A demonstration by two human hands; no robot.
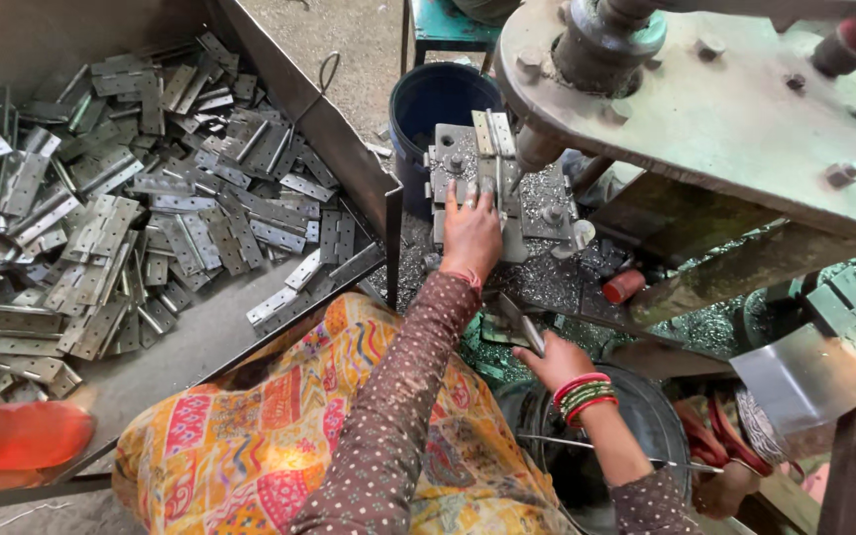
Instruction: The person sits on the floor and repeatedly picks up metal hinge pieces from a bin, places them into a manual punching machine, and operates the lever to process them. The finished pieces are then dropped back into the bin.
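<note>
In the head view, the left hand lies flat on a hinge plate in the machine's metal fixture; its fingers are stretched out and press, not grip. The right hand is lower, its fingers closed around another hinge. A big tray at the left holds a heap of hinges. A blue bucket stands behind the fixture.
</note>
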